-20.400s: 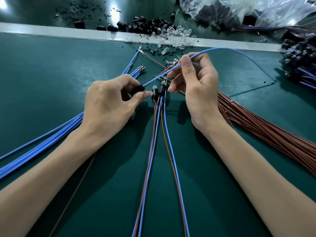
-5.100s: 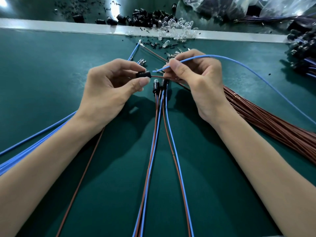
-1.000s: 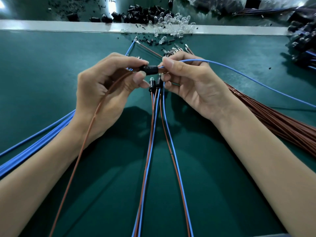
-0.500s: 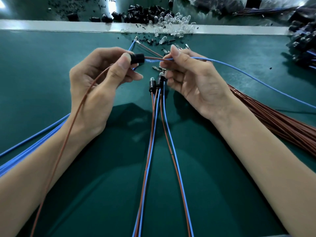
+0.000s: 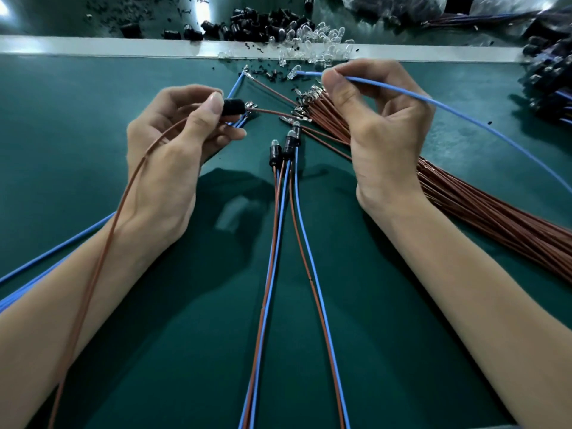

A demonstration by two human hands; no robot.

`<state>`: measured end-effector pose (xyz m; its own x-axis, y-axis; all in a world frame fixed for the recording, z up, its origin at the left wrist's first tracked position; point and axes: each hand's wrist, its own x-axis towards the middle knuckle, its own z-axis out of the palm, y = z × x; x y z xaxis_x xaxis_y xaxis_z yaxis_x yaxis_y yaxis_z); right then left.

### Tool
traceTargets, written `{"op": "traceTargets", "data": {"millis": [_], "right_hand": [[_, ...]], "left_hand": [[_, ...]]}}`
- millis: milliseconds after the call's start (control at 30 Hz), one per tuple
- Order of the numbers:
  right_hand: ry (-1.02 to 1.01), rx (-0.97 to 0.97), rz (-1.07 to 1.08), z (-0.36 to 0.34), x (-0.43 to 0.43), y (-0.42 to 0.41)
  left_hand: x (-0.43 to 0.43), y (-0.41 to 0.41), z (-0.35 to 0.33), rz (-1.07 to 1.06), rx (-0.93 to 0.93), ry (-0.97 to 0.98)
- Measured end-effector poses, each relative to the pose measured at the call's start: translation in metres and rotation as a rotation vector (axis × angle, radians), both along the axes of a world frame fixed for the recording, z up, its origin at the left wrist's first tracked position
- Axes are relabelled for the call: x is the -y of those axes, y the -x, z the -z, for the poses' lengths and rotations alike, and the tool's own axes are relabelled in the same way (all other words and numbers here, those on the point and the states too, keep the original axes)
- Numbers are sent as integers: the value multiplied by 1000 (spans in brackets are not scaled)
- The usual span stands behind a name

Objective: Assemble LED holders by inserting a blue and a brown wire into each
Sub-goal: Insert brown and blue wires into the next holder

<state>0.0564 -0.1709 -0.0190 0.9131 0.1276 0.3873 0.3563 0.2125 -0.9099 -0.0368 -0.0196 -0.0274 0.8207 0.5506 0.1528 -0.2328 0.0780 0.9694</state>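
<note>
At the table's [image 5: 77, 125] left edge a loose run of thin blue wires [image 5: 55, 248] lies flat. Your left hand [image 5: 173, 156] pinches a small black cylindrical plastic LED holder [image 5: 233, 106] between thumb and forefinger, with the other fingers curled beneath. A single brown wire [image 5: 93, 274] trails from that grip over your wrist to the near edge. At the centre, two finished holders with clear LEDs [image 5: 286, 145] lie with their wire pairs running toward you. Your right hand [image 5: 383, 125] pinches a single blue wire [image 5: 448, 109] close to its end. Its tip points left, up near the far edge and well apart from the holder. A thick bundle of brown wires [image 5: 479, 212] fans out to the right edge.

The risks, as I judge them:
- **Blue tip:** if it comes in at an angle, it may catch the holder's rim and bend, or go into the wrong cavity.
- **Blue tail:** its long free length could snag on the brown bundle.
- **Brown wire:** you cannot see whether it is fully seated, and its hanging weight might pull it back out.

No brand, label or writing is readable anywhere.
</note>
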Motion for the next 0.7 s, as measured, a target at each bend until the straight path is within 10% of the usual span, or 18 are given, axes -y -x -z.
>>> {"op": "traceTargets", "data": {"millis": [700], "right_hand": [[100, -127, -309, 6, -6, 11]], "left_hand": [[6, 4, -4, 131, -65, 23]]}}
